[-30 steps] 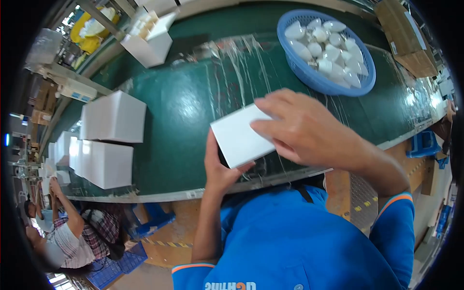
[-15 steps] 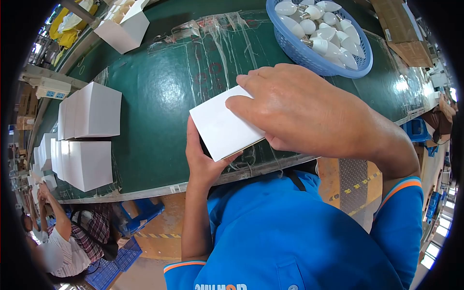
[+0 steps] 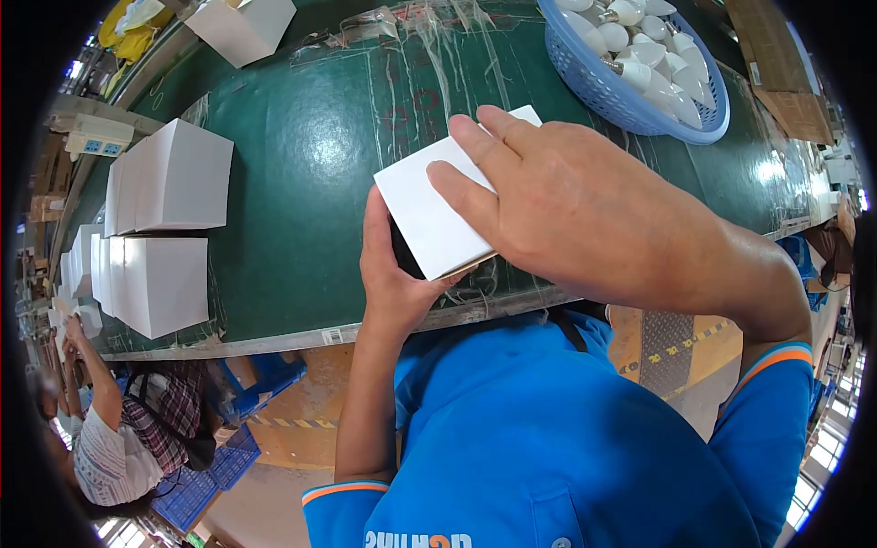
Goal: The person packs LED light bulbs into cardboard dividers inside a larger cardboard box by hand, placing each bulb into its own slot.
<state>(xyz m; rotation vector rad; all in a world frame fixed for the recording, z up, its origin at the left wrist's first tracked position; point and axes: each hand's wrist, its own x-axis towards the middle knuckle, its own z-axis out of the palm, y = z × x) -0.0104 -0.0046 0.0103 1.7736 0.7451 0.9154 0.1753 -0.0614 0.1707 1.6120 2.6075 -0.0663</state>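
A small white cardboard box [image 3: 425,210] is held between both my hands above the near edge of the green conveyor belt [image 3: 301,183]. My left hand [image 3: 388,274] grips it from below at its near corner. My right hand [image 3: 557,205] lies over its top and right side, fingers spread across the white face. A dark opening shows at the box's lower left side. A blue basket [image 3: 621,96] holding several white bulbs [image 3: 653,46] stands on the belt at the upper right, beyond my right hand.
White boxes [image 3: 174,178] stand in a group on the belt at the left, with another open white box [image 3: 242,27] at the top. A person in a plaid shirt [image 3: 128,429] sits lower left. Brown cartons [image 3: 786,82] lie at the far right.
The box has tilted up and moved slightly away from me, and a dark opening now shows at its lower side. My right hand has shifted further over the box.
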